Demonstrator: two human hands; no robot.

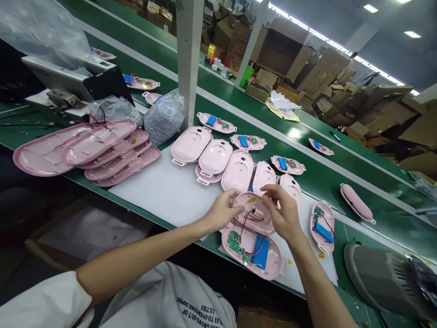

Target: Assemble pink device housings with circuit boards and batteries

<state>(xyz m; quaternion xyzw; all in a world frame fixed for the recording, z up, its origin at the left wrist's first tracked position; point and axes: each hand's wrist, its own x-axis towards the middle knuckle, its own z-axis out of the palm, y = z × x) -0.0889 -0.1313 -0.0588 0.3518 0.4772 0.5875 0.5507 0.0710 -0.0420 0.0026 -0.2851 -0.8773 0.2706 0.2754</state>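
My left hand point(225, 210) grips the left edge of a pink plastic shell half point(263, 224), thumb on its inner side. My right hand point(282, 210) is at the shell's right edge, its fingertips pinched on a small yellow strip. Another yellow strip point(251, 200) lies on the inside of this shell. Red and black wires run from it down to a second pink shell half point(275, 260), open side up at the table edge. That one holds a green circuit board point(235, 242) and a blue battery pack point(261, 253).
Pink assembled cases point(237, 171) stand in a row behind my hands. Stacked pink shell halves point(102, 146) lie at left beside a bag of small grey parts point(164, 117). Open shells with batteries point(322, 228) sit along the green conveyor point(307, 182). A grey machine point(378, 278) stands at right.
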